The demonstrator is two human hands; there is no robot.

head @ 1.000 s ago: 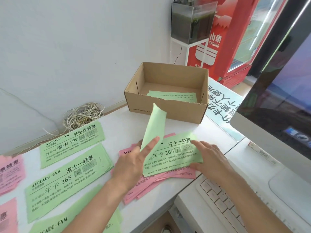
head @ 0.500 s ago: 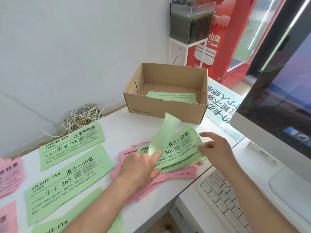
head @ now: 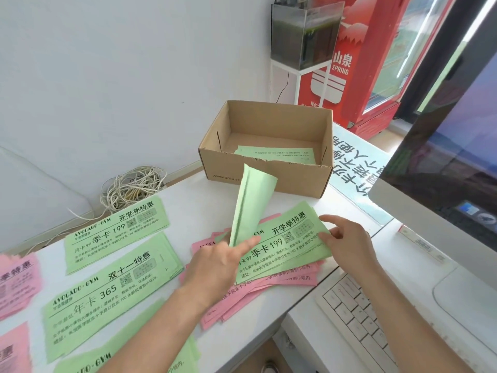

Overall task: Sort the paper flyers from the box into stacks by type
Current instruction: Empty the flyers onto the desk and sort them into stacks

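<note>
A cardboard box (head: 266,181) stands at the back of the white desk with a green flyer (head: 277,154) inside. In front lies a mixed pile: a green "199" flyer (head: 285,243) on top of pink flyers (head: 269,289). My left hand (head: 220,262) holds curled green flyers (head: 252,200) upright above the pile. My right hand (head: 347,243) pinches the right end of the green "199" flyer. Sorted stacks lie to the left: green "199" (head: 115,232), green "365" (head: 107,289), another green one (head: 121,356) and pink ones (head: 16,281).
A white keyboard (head: 357,319) and a monitor (head: 443,170) fill the right side. A coil of cable (head: 131,189) lies by the wall. A fish tank (head: 304,30) on a stand and a red cooler (head: 360,63) stand behind the box.
My left hand lifted the green "365" flyer off the pile, uncovering a green "199" flyer. My right hand shifted to that flyer's right end.
</note>
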